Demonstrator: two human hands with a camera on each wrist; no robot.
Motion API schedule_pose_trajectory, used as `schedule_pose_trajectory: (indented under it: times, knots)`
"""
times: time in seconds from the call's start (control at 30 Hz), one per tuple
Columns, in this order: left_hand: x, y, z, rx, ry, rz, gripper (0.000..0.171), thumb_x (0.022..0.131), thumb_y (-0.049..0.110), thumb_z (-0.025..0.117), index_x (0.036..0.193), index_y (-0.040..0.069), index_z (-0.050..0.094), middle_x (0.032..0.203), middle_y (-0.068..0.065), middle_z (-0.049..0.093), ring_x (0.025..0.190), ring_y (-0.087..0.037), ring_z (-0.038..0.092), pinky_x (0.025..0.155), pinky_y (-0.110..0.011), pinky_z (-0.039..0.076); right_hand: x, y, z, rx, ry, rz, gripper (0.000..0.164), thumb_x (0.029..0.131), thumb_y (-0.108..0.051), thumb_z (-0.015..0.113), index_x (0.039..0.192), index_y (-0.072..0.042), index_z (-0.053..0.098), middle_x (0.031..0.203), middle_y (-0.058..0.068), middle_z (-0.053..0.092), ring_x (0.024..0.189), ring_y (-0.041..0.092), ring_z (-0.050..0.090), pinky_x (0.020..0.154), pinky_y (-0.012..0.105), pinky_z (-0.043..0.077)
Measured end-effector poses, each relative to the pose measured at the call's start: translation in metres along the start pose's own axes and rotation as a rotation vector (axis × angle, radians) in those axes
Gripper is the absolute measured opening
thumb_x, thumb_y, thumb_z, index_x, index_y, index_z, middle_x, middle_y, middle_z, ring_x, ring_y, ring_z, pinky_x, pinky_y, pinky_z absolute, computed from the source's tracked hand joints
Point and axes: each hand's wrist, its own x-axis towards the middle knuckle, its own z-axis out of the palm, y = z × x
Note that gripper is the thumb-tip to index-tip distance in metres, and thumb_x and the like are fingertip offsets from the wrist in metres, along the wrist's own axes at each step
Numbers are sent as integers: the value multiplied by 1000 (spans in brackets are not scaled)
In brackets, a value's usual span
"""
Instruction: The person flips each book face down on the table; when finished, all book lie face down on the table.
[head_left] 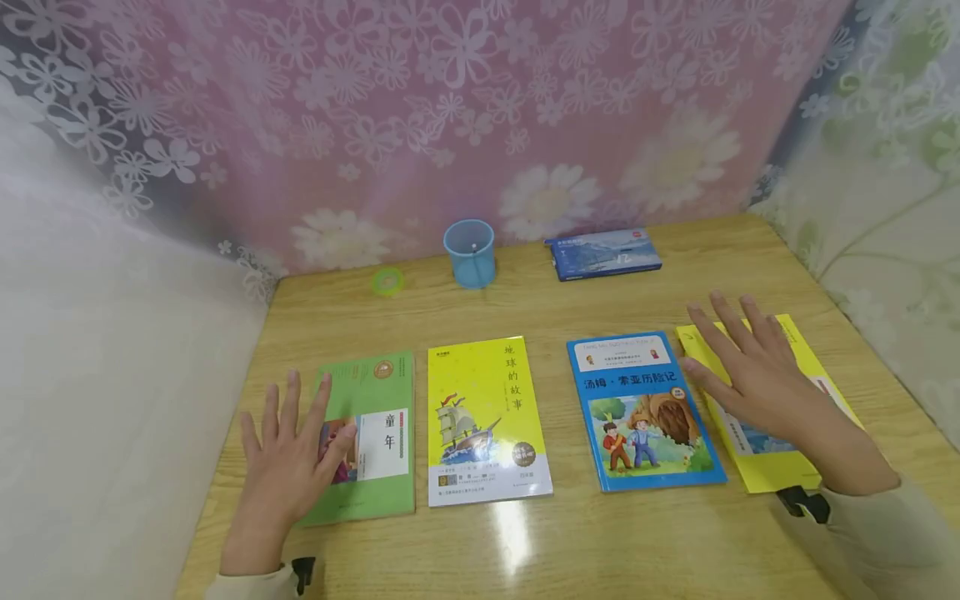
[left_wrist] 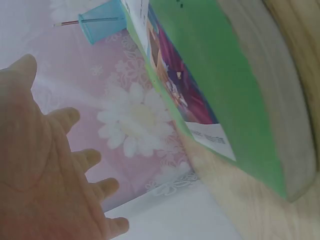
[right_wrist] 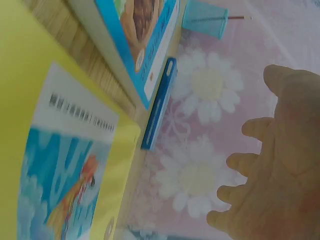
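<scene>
Four books would be several; they lie in a row on the wooden table [head_left: 495,312]. My left hand [head_left: 281,462], fingers spread, hovers over the green book [head_left: 390,375] at the left end; the left wrist view shows the palm apart from the thick green book [left_wrist: 220,65]. Beside it lies a yellow book with a sailing ship [head_left: 487,417]. Further right is a blue book with two cartoon children [head_left: 645,417]. Over the yellow book [head_left: 813,350] at the right end, my right hand [head_left: 757,375] is held with fingers spread, holding nothing; its palm shows in the right wrist view.
Along the back stand a light blue cup [head_left: 471,258] with a thin stick in it, a green roll of tape [head_left: 387,282] and a flat blue box [head_left: 606,254]. A pink floral curtain [head_left: 420,158] rises behind the table, with pale cloth at both sides.
</scene>
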Motion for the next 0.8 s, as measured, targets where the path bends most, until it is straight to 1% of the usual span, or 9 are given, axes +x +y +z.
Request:
schedule_pose_trajectory:
  times: [0.07,0.2,0.27,0.37,0.43,0.53,0.6,0.67,0.8]
  knots:
    - [-1,-1,0,-3,-4,-6,77,108,61,43,171,31,9,178,-15,-5,161,-55,3,119,-85,1,8,-7,3,15,-13,-34,80,108,-41,56,171,-20,11,178,16,-1,163,46,-13,125,73,-13]
    - [-5,-3,-1,-14,-32,-27,75,108,61,43,170,26,19,176,-22,10,155,-58,21,117,-82,16,26,-25,6,58,-68,-77,79,108,-42,59,171,-20,15,179,15,5,164,45,-4,128,71,-5]
    - [-8,-4,-1,-23,-56,-47,73,108,61,42,169,22,26,174,-25,17,150,-60,28,114,-82,25,36,-34,7,101,-103,-90,78,107,-42,59,170,-20,18,178,14,7,165,45,-1,129,71,1]
    - [-13,-6,-2,-41,-79,-82,73,109,61,40,165,14,35,167,-29,30,143,-61,40,108,-81,35,50,-47,10,188,-168,-104,75,108,-43,59,169,-19,23,178,13,12,164,44,5,127,73,13]
    - [-17,-8,-3,-60,-91,-107,75,109,61,38,163,9,37,162,-31,38,139,-60,45,106,-78,39,60,-55,13,249,-215,-116,73,108,-44,57,169,-19,25,177,13,14,164,43,9,124,74,20]
    - [-23,-13,-5,-89,-118,-154,78,109,64,33,162,7,38,155,-33,45,137,-58,49,106,-75,43,76,-67,19,331,-276,-141,69,109,-45,54,168,-18,27,176,12,19,162,44,15,121,75,26]
    - [-26,-15,-7,-104,-145,-192,80,109,66,30,162,7,38,152,-33,48,132,-55,54,104,-74,45,85,-74,23,376,-302,-154,68,110,-45,53,167,-19,29,175,12,23,161,43,18,122,73,27]
    - [-29,-17,-8,-110,-169,-227,82,108,69,28,162,8,39,150,-34,49,124,-52,61,100,-73,48,93,-82,27,406,-324,-172,67,110,-44,53,167,-16,30,174,14,26,161,44,21,123,71,27]
    - [-34,-21,-10,-131,-204,-276,84,106,71,30,157,6,46,138,-30,62,109,-41,73,94,-68,53,109,-99,35,433,-363,-211,69,109,-47,54,166,-14,32,171,15,33,159,43,29,124,67,30]
